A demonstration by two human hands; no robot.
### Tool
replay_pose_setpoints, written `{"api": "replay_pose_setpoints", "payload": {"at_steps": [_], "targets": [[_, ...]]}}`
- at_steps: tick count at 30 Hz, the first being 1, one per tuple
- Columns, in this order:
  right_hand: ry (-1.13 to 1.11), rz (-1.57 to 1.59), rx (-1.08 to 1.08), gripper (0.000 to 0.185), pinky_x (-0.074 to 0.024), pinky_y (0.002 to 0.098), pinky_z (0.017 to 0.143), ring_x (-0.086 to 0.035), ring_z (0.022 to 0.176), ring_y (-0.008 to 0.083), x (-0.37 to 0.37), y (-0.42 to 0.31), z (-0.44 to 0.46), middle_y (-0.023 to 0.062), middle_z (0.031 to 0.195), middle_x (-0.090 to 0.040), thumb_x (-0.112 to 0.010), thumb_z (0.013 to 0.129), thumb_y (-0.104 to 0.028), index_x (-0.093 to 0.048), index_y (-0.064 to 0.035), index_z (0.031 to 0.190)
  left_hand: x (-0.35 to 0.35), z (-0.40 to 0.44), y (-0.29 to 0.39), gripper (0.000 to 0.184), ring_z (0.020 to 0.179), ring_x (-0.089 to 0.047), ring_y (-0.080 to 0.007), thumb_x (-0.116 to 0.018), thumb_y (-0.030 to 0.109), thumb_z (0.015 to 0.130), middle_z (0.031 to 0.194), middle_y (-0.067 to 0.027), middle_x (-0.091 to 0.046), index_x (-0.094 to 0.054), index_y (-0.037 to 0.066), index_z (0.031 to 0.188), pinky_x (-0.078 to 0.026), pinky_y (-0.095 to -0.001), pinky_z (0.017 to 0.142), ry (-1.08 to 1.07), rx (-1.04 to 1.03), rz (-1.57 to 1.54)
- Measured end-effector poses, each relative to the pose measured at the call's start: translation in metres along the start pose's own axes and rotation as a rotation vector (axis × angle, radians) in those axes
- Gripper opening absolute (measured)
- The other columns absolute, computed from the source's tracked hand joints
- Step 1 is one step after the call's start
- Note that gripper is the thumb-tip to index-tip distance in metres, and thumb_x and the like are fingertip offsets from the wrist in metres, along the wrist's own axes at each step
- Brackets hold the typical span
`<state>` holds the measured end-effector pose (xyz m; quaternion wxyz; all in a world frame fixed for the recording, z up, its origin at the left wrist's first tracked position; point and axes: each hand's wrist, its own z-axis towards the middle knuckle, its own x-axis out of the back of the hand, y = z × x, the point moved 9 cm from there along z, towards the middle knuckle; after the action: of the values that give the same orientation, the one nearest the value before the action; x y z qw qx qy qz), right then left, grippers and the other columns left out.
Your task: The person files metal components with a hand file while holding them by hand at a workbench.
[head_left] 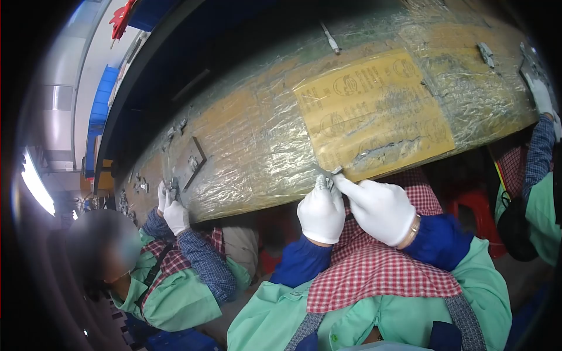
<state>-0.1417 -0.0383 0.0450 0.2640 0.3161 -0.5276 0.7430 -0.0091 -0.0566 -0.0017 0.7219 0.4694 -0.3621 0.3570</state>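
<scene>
At the table's near edge, my white-gloved hands are close together. My left hand [322, 212] is closed, its fingertips pinching a small grey metal part [321, 182]. Beside it, my right hand [380, 210] is closed too, with its index finger reaching to the same spot. A thin grey strip [319, 170] sticks out above the fingertips; which hand holds it I cannot tell. What is inside the right fingers is hidden. Just beyond my hands lies a brown printed paper sheet [374, 111] with a streak of grey debris [386, 153] on it.
The table [252, 152] is covered in clear film. A white-tipped cable [331, 41] lies at the back, a grey part [485, 54] at the right. On the left, a gloved co-worker [175, 216] works near a dark flat plate [196, 164]; another co-worker's hand [540, 93] shows far right.
</scene>
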Motion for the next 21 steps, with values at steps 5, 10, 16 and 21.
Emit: {"api": "replay_pose_setpoints", "payload": {"at_steps": [5, 10, 16, 21], "targets": [[-0.029, -0.05, -0.02, 0.04, -0.0542, 0.0376, 0.051, -0.065, 0.055, 0.0252, 0.0, -0.002, -0.003, 0.006, 0.068, -0.058, -0.065, 0.09, -0.008, -0.07, -0.0155, 0.129, 0.004, 0.003, 0.002, 0.021, 0.062, -0.07, -0.0344, -0.072, 0.016, 0.091, 0.07, -0.0155, -0.068, -0.067, 0.0, 0.103, -0.056, -0.044, 0.057, 0.009, -0.012, 0.058], [-0.098, -0.09, -0.029, 0.047, -0.0538, 0.0365, 0.05, -0.063, 0.053, 0.0238, 0.015, 0.001, -0.023, 0.0058, 0.068, -0.056, -0.066, 0.087, -0.004, -0.07, -0.0158, 0.133, 0.001, 0.007, -0.001, 0.026, 0.071, -0.072, -0.0377, -0.07, 0.01, 0.093, 0.082, -0.0185, -0.072, -0.068, -0.003, 0.115, -0.058, -0.0438, 0.063, -0.071, 0.06, 0.011], [0.017, -0.079, 0.003, 0.044, -0.054, 0.037, 0.051, -0.065, 0.058, 0.0246, -0.011, 0.003, 0.002, 0.0054, 0.069, -0.059, -0.065, 0.09, -0.009, -0.068, -0.0172, 0.134, 0.002, 0.008, 0.004, 0.023, 0.069, -0.071, -0.0377, -0.069, 0.01, 0.094, 0.079, -0.0187, -0.071, -0.068, -0.002, 0.113, -0.057, -0.0441, 0.061, -0.047, 0.054, 0.024], [-0.044, -0.096, -0.022, 0.046, -0.0525, 0.0342, 0.047, -0.062, 0.051, 0.0211, 0.024, 0.013, -0.04, 0.0042, 0.067, -0.055, -0.069, 0.087, -0.009, -0.07, -0.0158, 0.133, 0.007, 0.011, 0.008, 0.023, 0.063, -0.071, -0.0345, -0.072, 0.016, 0.094, 0.073, -0.0157, -0.07, -0.067, 0.002, 0.111, -0.056, -0.0445, 0.058, 0.001, 0.004, 0.061]]}}
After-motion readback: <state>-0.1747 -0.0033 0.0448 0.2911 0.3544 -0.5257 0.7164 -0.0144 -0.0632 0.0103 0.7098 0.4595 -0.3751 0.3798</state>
